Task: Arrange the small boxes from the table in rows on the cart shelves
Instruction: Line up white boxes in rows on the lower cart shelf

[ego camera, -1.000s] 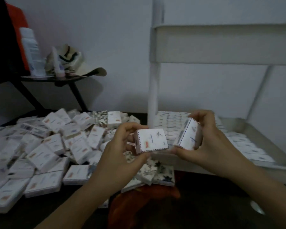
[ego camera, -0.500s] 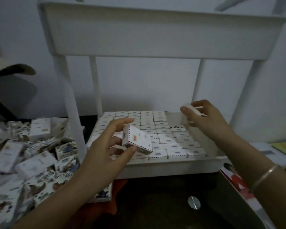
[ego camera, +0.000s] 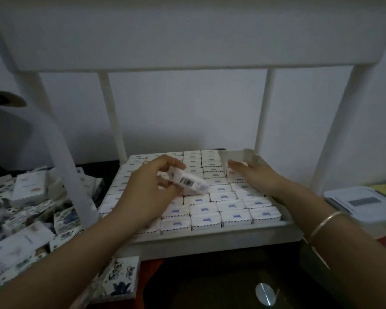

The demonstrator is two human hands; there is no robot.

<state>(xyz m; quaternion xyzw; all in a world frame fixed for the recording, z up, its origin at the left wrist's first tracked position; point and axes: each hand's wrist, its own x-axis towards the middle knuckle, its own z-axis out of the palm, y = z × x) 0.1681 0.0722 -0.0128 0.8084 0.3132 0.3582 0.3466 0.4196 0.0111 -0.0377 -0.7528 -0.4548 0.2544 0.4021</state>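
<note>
Small boxes: most stand packed in straight rows (ego camera: 221, 208) on the lower cart shelf (ego camera: 210, 238). Many more lie in a loose heap (ego camera: 29, 192) on the dark surface (ego camera: 94, 166) to the left.
Box in hand: a white barcode box (ego camera: 188, 182), tilted, is held above the middle rows.
Left hand (ego camera: 147, 190): its grip pinches the barcode box, with the fingers curled over it.
Right hand (ego camera: 256, 178): it reaches to the far right column, fingers laid fairly straight across a corner box (ego camera: 237, 169). The thumb is hidden, so I cannot tell whether the grip pinches this box or only presses on it.
Open room: a bare shelf wall (ego camera: 236, 156) shows at the far right corner, just behind the corner box.
Step in hand: probably seating the corner box in the unfinished right column, with the barcode box next.
Doing it well: turn each box so its printed face matches its neighbours. Lower it straight into the gap, slide it flush against the box beside it and the wall, then press it level.
Risk: a tilted entry could nudge the packed rows out of line.
Around: the upper shelf (ego camera: 187, 41) hangs overhead, and a lidded container (ego camera: 361, 204) sits to the right.
</note>
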